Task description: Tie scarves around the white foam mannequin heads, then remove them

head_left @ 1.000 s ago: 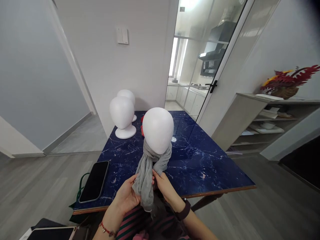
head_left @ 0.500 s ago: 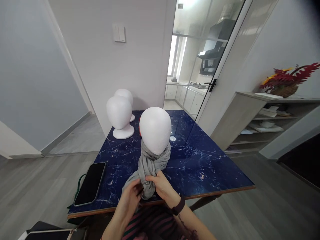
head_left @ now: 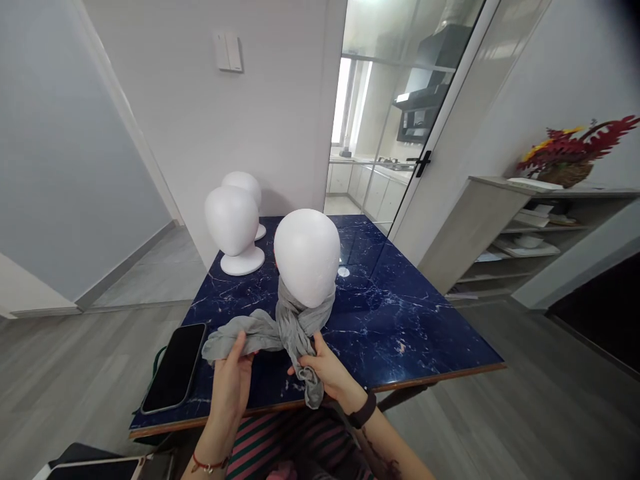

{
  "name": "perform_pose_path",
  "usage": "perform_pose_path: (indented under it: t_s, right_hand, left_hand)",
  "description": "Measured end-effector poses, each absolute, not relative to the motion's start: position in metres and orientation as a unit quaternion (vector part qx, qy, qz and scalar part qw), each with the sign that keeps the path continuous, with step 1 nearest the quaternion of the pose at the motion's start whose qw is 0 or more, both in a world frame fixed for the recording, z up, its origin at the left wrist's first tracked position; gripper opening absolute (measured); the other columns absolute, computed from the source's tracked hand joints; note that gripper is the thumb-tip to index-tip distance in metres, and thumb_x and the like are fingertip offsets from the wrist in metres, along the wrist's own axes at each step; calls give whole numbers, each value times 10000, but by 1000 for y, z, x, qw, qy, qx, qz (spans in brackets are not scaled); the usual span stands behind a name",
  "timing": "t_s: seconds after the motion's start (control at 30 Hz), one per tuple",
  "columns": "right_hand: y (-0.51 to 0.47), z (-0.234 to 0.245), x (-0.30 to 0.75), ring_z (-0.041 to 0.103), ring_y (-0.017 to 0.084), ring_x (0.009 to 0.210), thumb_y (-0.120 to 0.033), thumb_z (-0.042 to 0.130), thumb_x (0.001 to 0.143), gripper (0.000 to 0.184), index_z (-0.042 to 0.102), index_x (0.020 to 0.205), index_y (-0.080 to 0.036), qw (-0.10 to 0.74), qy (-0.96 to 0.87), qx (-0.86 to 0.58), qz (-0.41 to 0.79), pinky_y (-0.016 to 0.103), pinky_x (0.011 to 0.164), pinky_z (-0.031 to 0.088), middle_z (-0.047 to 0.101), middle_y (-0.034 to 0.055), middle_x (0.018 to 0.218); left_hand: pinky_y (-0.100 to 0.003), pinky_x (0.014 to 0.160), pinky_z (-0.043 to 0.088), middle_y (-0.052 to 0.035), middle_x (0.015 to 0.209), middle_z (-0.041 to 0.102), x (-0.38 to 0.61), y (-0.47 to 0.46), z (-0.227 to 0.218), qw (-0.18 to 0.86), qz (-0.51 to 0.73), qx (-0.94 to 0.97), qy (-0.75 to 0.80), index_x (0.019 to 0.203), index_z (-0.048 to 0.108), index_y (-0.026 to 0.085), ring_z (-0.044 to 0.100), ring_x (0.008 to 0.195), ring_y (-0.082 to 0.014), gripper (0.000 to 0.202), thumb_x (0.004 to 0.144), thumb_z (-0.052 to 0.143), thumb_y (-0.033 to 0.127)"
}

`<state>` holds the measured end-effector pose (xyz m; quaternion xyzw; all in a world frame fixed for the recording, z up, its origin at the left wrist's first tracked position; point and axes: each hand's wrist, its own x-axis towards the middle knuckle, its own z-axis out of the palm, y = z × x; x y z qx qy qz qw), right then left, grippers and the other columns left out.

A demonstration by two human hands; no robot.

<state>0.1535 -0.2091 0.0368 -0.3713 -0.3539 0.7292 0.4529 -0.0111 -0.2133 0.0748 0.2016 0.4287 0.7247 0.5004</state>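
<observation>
A grey scarf (head_left: 295,327) is wrapped round the neck of a white foam mannequin head (head_left: 307,257), which stands near the front of the blue marbled table (head_left: 395,320). My left hand (head_left: 233,380) grips one loose end and holds it out to the left, thumb on top of the cloth. The other end hangs down in front, and my right hand (head_left: 325,373) is closed round it just under the neck. Folds of cloth hide some of the fingers on both hands. The head's base is covered by the scarf.
Two more white foam heads, a front one (head_left: 233,227) and a rear one (head_left: 245,183), stand at the table's back left. A black phone (head_left: 175,367) lies at the left edge. Something red shows partly behind the middle head. An open shelf (head_left: 500,233) stands to the right.
My left hand has moved left, drawing one scarf end out sideways. The other end now hangs separately in my right hand, which has barely moved. The view has shifted slightly.
</observation>
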Motion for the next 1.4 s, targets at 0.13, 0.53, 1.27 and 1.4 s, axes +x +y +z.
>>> perform_pose_path:
  t_s: [0.13,0.53,1.27,1.4]
  right_hand:
    - [-208,29,151,627,112,540,-100,582,608,619,377,1173,-253,473,-349,-364,723,177,447,395,614,-25,839]
    - [-210,22,147,612,108,593,-154,593,690,523,416,1178,-224,510,-371,-351,692,215,542,438,617,-27,775]
    - [-205,28,149,381,221,1262,-129,535,747,521,447,1251,-226,519,-604,-467,384,415,1108,231,479,89,1241]
    - [-202,24,147,627,193,858,-168,481,812,397,444,1203,-222,477,-599,-456,454,385,867,476,598,70,999]
  left_hand:
    - [-377,896,482,-52,934,701,-6,-214,64,410,599,484,489,915,693,194,624,952,-233,244,714,680,332]
    - [-368,765,508,-85,816,712,15,-144,75,194,357,742,533,783,675,165,657,772,-225,157,805,557,266]
    - [-481,971,265,-76,830,634,10,-133,112,216,163,904,332,538,522,204,456,983,-258,334,826,354,233]
    - [-479,989,282,-54,965,604,8,-149,94,245,287,831,408,705,622,213,453,1025,-242,246,814,404,242]
